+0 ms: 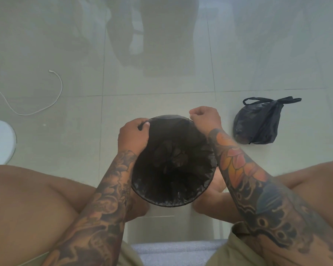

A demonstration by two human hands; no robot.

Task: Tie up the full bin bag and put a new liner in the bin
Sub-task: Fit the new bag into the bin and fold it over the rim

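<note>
At about nine o'clock from the bin, well apart from it, a white cable [46,104] is seen lying loose on the tiled floor [161,73], and a white rounded object [0,139] is cut off by the left edge; neither is judged to belong to the task. The bin [173,162] is held between the person's knees in the middle of the view, and a black liner [171,150] is already spread inside it, its edge folded over the rim along the near side from roughly four to eight o'clock. The left hand [133,135] is set at about ten o'clock on the rim, with thumb and fingers pinched together on a fold of the liner. The right hand [205,117] is set at about one o'clock on the rim, the fingers curled into a closed fist; liner is probably gripped in it, but what is held cannot be seen. At about three o'clock from the bin, near but not touching, the full bag [258,123] is seen on the floor, its handles drawn together into a knot at the top. The tying is therefore judged done, and the lining nearly done: only the far edge of the liner appears left to be pulled down and settled over the rim.
</note>
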